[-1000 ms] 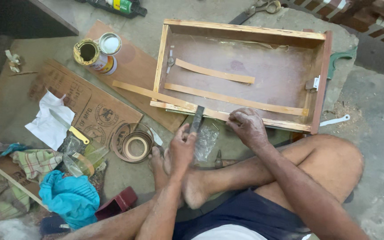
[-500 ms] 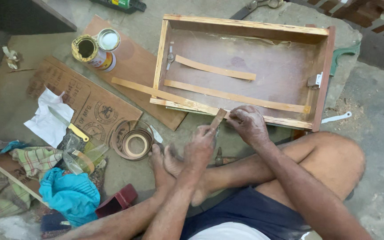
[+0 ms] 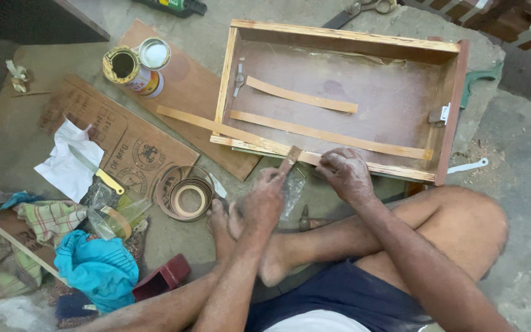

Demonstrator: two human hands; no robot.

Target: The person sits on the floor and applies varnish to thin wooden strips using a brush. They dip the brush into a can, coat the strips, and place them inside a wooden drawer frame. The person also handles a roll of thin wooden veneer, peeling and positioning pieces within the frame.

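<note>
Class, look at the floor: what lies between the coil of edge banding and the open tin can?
In the head view, between the coil of edge banding and the open tin can lies a brown plywood board, with one long wooden strip across it.

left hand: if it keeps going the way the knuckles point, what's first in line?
The left hand points up and slightly right, holding a small flat tool. First in that line is probably the near wall of the wooden drawer, where the tool's tip already seems to touch; depth is unclear.
</note>
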